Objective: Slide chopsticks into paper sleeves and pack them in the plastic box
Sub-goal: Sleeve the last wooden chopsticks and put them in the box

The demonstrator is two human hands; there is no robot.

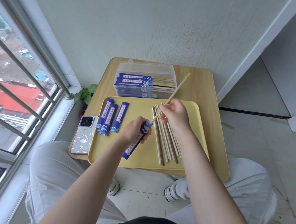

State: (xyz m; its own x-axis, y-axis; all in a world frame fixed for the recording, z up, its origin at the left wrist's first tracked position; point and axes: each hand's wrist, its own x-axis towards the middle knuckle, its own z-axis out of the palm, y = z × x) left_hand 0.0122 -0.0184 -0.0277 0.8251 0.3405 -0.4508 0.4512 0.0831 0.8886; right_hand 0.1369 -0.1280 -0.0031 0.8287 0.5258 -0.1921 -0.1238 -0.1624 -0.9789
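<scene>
Clear, glossy plastic box [147, 72]; blue printed paper sleeves [111, 117], smooth; pale and dark bare wooden chopsticks [164, 144], matt; smooth yellow plastic tray [201, 132]; light wood-grain tabletop [202, 87].

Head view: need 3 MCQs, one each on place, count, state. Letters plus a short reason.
1. Where is the phone?
A. in the box
B. left of the tray, on the table
C. on the floor

2. How many empty sleeves lie on the tray?
A. one
B. three
C. six

3. What is the right hand doing?
A. resting open
B. closing the box lid
C. pinching a chopstick whose tip is at the mouth of the sleeve held by the left hand

Answers:
1 B, it lies beside the tray's left edge.
2 B, three blue sleeves lie at the tray's left.
3 C, the chopstick tip meets the held sleeve.
</scene>
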